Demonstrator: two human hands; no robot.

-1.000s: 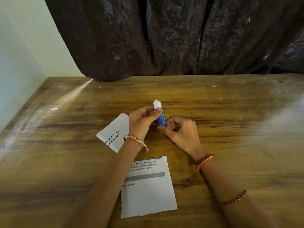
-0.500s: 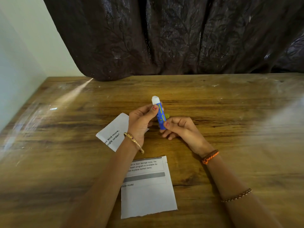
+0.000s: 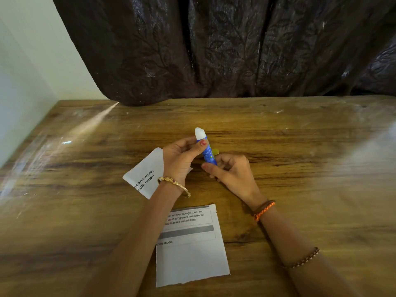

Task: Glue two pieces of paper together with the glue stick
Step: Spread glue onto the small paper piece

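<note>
Broad bare stretches of the glossy wooden table lie open at far left, running to the pale wall. Next comes a small white paper slip, its visible print reading "and more" and "order!", partly under the left hand, whose thumb and fingers pinch the upper barrel of an uncapped blue glue stick, white tip raised and tilted. Below lies a torn white printed sheet reading "wash program is available for". The right hand curls around the stick's base. More bare tabletop extends rightward beneath the dark patterned curtain.
</note>
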